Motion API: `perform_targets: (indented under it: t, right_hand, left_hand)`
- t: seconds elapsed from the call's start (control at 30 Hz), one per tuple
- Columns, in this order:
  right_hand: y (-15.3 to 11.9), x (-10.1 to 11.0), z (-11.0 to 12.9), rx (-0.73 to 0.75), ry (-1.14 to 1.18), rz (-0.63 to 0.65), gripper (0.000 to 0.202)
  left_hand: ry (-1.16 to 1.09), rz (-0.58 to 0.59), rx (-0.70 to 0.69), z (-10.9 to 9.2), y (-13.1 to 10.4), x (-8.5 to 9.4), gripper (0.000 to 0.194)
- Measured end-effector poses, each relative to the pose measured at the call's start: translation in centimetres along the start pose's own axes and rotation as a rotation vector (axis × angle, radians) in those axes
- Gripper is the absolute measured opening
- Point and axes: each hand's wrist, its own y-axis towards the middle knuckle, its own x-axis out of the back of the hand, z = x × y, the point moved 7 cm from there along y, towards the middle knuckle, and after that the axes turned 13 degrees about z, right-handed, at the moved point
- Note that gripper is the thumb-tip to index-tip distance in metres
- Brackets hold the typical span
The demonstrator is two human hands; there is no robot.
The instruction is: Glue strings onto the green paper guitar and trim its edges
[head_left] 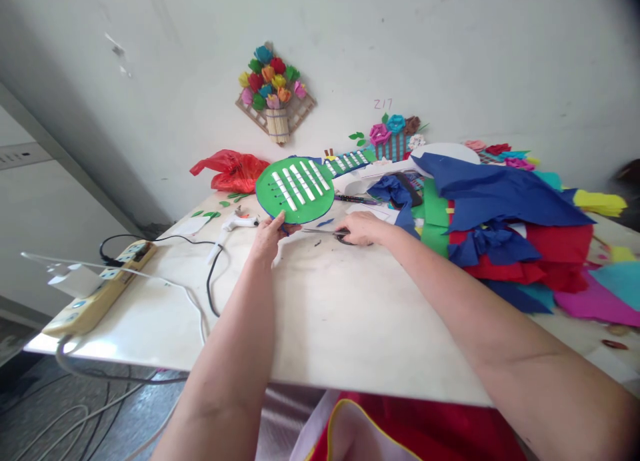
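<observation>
On the white counter (320, 314), the left hand (267, 238) has its grip clamped on the lower edge of a green paper disc (295, 189) (white-striped, tilted up); the right hand (361, 229) is pressed down over scissors (333, 233) lying just beside it.

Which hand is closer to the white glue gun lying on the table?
Left. The left hand, gripping the round green paper disc, sits just beside the white glue gun. The right hand rests farther away on the scissors.

Pale scuffed wall (450, 41), white tabletop (340, 314), dark floor (30, 414) with cables, soft daylight
</observation>
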Motion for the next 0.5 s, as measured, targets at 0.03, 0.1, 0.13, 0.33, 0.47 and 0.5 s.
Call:
perform_targets:
  t: [0.03, 0.1, 0.13, 0.33, 0.47, 0.5]
  right_hand:
    - [0.0, 0.0, -0.1, -0.012, -0.004, -0.004, 0.039]
    - [0.1, 0.0, -0.1, -0.04, -0.004, 0.0, 0.039]
    - [0.0, 0.0, -0.1, -0.058, 0.004, 0.008, 0.039]
    - [-0.6, 0.3, 0.8, -0.098, 0.036, 0.033, 0.046]
    - [-0.6, 0.2, 0.9, -0.074, 0.051, 0.056, 0.043]
    - [-0.6, 0.3, 0.7, -0.075, 0.078, 0.037, 0.041]
  left_hand:
    - [0.007, 0.002, -0.001, 0.0, 0.0, -0.1, 0.04]
    - [0.015, 0.005, -0.003, -0.1, -0.1, -0.2, 0.041]
    - [0.016, 0.004, -0.003, -0.2, -0.1, -0.3, 0.041]
    - [-0.003, 0.018, 0.007, -0.2, -0.1, -0.8, 0.038]
    - [-0.051, 0.061, 0.014, 0.2, 0.0, -1.3, 0.037]
    - [-0.069, 0.071, 0.015, 0.3, 0.0, -1.4, 0.037]
